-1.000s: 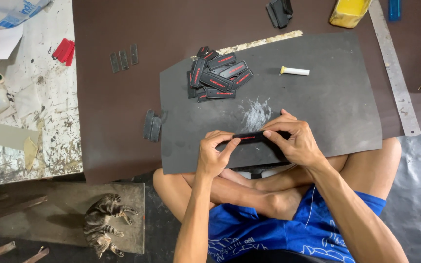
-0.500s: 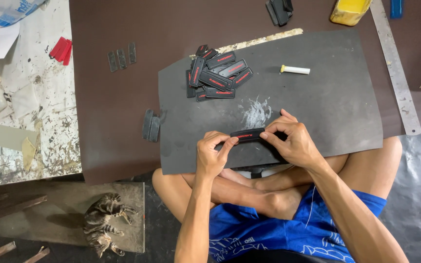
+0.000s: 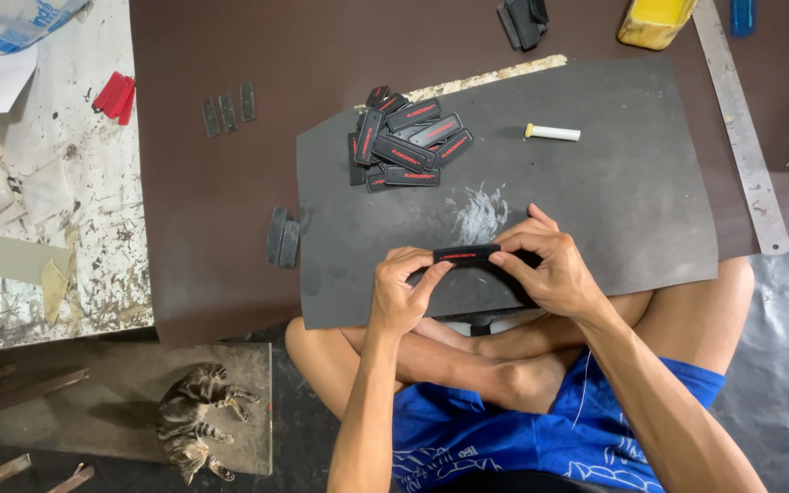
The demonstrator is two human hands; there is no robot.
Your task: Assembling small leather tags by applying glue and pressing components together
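You are pinching a black tag [image 3: 466, 255] at both ends, your left hand [image 3: 401, 294] on one end and your right hand [image 3: 545, 265] on the other. You are holding it flat over the grey sheet [image 3: 614, 210], maybe to keep it straight. Past your fingers, a pile of tags [image 3: 405, 139] is lying loose. A yellow tub [image 3: 655, 20] is sitting far off; you cannot see inside.

light: even, soft daylight | shadows: faint | glare: none | focus: sharp | edges: slightly stretched
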